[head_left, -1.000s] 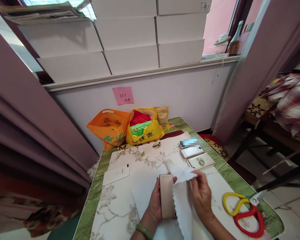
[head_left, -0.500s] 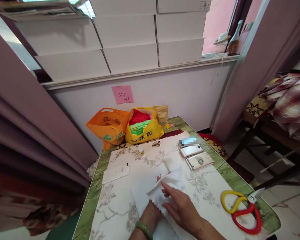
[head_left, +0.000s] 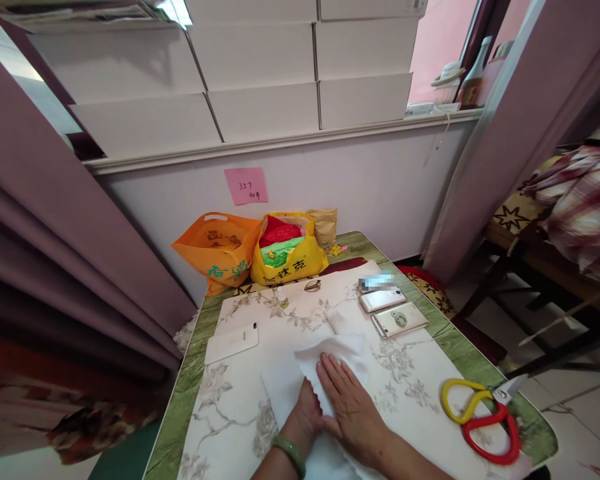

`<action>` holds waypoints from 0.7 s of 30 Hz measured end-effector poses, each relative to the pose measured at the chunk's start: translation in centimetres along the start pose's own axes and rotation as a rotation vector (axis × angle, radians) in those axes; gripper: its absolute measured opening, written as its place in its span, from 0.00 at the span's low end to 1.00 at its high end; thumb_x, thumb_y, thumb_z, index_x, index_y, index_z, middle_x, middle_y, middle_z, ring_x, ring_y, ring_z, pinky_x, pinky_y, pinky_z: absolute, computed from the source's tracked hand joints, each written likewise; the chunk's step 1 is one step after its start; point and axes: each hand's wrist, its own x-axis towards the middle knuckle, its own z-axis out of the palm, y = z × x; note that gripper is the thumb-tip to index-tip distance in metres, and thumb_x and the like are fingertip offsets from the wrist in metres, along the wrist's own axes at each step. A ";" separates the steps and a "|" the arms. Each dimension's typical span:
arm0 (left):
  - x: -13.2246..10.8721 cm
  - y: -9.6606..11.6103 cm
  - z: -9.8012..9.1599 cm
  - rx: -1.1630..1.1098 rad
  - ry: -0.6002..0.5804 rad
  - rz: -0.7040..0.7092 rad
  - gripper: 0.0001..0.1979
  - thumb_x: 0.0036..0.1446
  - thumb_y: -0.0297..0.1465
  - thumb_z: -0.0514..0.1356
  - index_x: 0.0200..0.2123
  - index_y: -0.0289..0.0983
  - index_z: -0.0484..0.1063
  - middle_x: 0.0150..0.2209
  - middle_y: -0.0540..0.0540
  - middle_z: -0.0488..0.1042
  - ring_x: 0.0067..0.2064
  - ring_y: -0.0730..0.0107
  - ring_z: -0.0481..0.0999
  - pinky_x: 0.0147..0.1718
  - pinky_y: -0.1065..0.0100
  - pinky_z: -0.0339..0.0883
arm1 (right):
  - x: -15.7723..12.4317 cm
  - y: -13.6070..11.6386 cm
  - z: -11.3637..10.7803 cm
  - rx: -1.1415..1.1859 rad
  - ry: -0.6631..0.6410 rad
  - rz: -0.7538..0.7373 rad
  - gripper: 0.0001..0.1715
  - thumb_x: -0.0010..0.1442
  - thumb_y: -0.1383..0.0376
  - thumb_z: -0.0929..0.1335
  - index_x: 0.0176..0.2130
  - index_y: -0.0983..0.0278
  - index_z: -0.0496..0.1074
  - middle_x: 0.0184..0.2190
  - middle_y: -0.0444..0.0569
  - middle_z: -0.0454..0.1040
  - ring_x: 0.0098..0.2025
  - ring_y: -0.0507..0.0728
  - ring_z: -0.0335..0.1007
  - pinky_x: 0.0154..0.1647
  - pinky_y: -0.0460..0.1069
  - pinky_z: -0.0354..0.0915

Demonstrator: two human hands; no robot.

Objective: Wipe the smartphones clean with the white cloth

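Observation:
A thin white cloth [head_left: 330, 347] with a scalloped edge lies on the table before me. My right hand [head_left: 347, 403] rests flat on top of it, fingers stretched out. My left hand [head_left: 307, 403], with a green bangle [head_left: 289, 455] at the wrist, reaches beneath the cloth's scalloped edge, so its fingers are hidden. The two hands meet near the right thumb. Off to the right lie scissors [head_left: 485, 417] with one yellow and one red handle. Left of the cloth is a white phone or tablet [head_left: 233, 342], face down.
Several phones [head_left: 399, 320] lie at the table's right side. An orange bag [head_left: 217, 250] and a yellow bag [head_left: 293, 263] with red and green fabric stand at the back. Glasses [head_left: 313, 286] and a small bottle [head_left: 283, 298] lie before them. White boxes [head_left: 263, 110] line the windowsill.
My right hand has moved from being raised with curled fingers to lying flat on the cloth. The cloth's raised fold is now pressed down, covering the left fingertips.

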 end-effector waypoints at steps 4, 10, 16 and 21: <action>-0.2 0.2 1.8 -0.067 -0.105 -0.045 0.24 0.62 0.38 0.54 0.58 0.36 0.69 0.48 0.40 0.79 0.57 0.58 0.72 0.62 0.59 0.54 | 2.5 0.7 1.2 -0.018 0.037 0.094 0.51 0.64 0.50 0.65 0.71 0.68 0.37 0.70 0.58 0.42 0.71 0.64 0.41 0.67 0.59 0.51; -1.1 0.7 4.1 -0.062 -0.357 -0.291 0.32 0.61 0.49 0.52 0.62 0.38 0.64 0.53 0.38 0.75 0.60 0.50 0.69 0.61 0.50 0.55 | 3.7 2.6 1.7 -0.037 0.029 0.335 0.47 0.68 0.47 0.57 0.70 0.71 0.35 0.70 0.62 0.41 0.71 0.67 0.37 0.68 0.68 0.39; -0.9 0.3 3.8 -0.082 -0.276 -0.196 0.27 0.62 0.44 0.54 0.58 0.33 0.69 0.49 0.37 0.78 0.55 0.52 0.74 0.60 0.52 0.59 | -0.6 1.7 0.5 -0.054 0.087 0.169 0.49 0.66 0.47 0.60 0.71 0.69 0.35 0.69 0.62 0.46 0.70 0.68 0.42 0.68 0.70 0.33; -1.0 0.6 3.0 -0.042 -0.239 -0.172 0.25 0.60 0.42 0.57 0.53 0.28 0.72 0.44 0.35 0.80 0.48 0.52 0.78 0.53 0.54 0.67 | -3.1 -0.3 -0.8 0.004 0.041 -0.104 0.60 0.58 0.37 0.63 0.70 0.73 0.42 0.68 0.64 0.49 0.70 0.70 0.40 0.69 0.68 0.34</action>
